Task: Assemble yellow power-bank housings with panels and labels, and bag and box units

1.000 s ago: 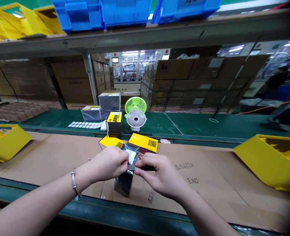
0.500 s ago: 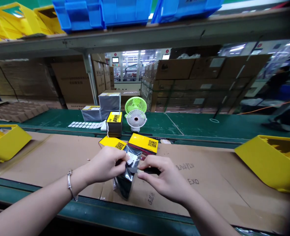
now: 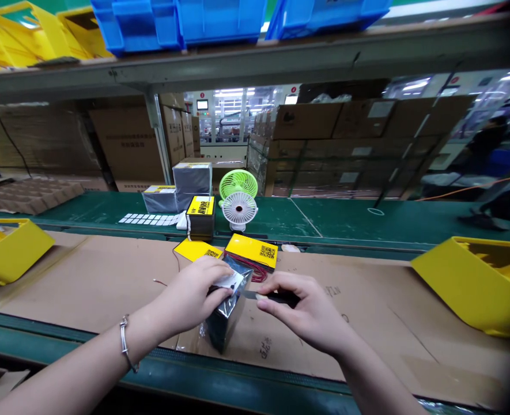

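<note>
Package (image 3: 225, 328) sits against left grip (image 3: 196, 291) (holding its top), knife (image 3: 249, 294) inside right grip (image 3: 309, 308).

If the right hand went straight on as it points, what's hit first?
Likely the plastic-wrapped dark block, by the knife in the right hand; depth is unclear, they may already touch.

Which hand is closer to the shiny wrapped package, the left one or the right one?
Left. The left hand is on the shiny wrapped package, pinching at the white label on top. The right hand is off to its right, holding a knife pointed toward it.
</note>
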A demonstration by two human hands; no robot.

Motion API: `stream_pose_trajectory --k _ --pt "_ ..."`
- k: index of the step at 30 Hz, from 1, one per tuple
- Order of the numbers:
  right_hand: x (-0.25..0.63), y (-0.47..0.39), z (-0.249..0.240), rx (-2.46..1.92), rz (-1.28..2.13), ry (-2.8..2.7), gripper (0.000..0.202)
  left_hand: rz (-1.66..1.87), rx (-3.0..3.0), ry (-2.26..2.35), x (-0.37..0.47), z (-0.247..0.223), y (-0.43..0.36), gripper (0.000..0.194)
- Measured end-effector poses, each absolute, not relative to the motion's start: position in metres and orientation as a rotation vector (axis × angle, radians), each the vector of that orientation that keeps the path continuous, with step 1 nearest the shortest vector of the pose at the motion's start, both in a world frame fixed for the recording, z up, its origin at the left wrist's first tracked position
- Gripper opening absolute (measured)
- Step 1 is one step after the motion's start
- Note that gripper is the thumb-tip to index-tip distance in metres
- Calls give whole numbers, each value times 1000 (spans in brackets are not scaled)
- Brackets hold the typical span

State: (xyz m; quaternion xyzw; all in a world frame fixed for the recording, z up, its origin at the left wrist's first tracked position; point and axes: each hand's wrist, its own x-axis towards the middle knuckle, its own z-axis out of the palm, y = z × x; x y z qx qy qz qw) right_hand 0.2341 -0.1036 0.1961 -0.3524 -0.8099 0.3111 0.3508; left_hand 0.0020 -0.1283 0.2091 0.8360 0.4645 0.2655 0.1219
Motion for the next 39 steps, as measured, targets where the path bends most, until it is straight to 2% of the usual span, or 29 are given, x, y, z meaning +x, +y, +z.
stream_pose_trajectory --k 7,11,20,27,33,36,39 --pt "230 -104 194 -928 791 -2087 14 620 2553 1632 22 206 -121 25" --pt "231 -105 192 -945 773 -2093 14 490 2707 1649 26 206 -117 19" --pt "227 -101 196 -911 691 -2108 10 861 2595 1586 16 198 -114 17" --pt "220 -99 204 -942 607 -2218 5 963 2450 1446 17 199 -117 18" --pt "220 -98 205 -1033 568 -2181 5 1158 2121 1383 14 200 -113 16" --pt "224 -99 205 -1052 619 -2125 8 1352 1676 1271 10 193 -107 13" --pt "231 -97 203 -1116 686 -2050 15 1456 1268 1175 7 179 -100 18"
